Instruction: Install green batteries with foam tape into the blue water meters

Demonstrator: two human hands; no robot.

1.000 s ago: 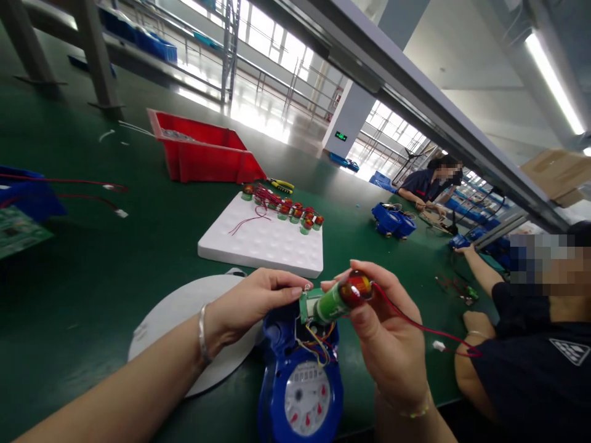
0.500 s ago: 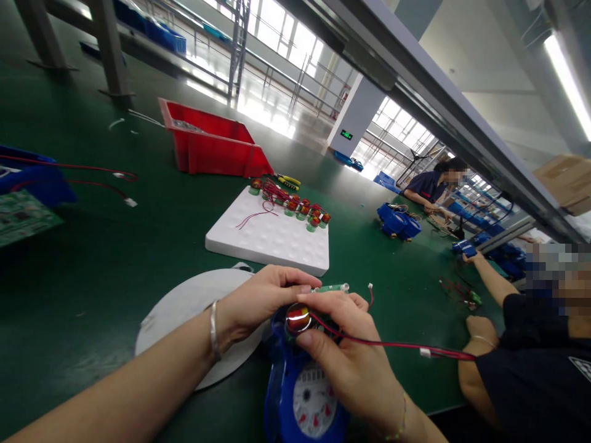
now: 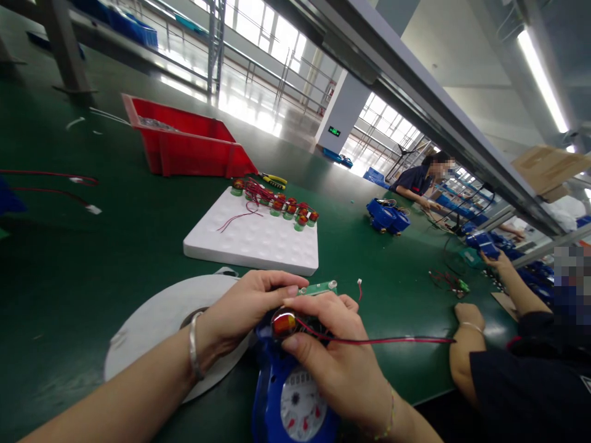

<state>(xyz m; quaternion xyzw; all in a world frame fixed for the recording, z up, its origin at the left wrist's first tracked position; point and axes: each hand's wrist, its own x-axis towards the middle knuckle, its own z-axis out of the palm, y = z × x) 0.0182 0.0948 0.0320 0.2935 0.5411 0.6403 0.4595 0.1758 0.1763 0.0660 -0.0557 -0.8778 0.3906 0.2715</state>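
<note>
Head view: the right hand point(image 3: 341, 363) pinches a red-capped battery point(image 3: 283, 322) down into the blue meter point(image 3: 286, 400) at the table's near edge, while the left hand point(image 3: 249, 304) grips the meter's top beside a green board point(image 3: 318, 287). The battery looks light and stiff, but its thin red wire point(image 3: 383, 340) seems fragile, so hold the body.

Blue, red and green on a dark green counter point(image 3: 115, 246)

The water meter point(image 3: 277, 400) has a bright blue body and a white dial marked with small red pointers. The round cap point(image 3: 283, 322) above it is glossy red and orange, trailing a thin red wire point(image 3: 392, 340). A small green circuit board point(image 3: 318, 287) lies beside it. The foam tray point(image 3: 253, 243) is white with a dimpled pattern and carries red-and-green parts point(image 3: 281, 206). The bin point(image 3: 184, 147) is red; the disc point(image 3: 157, 320) is white.
</note>
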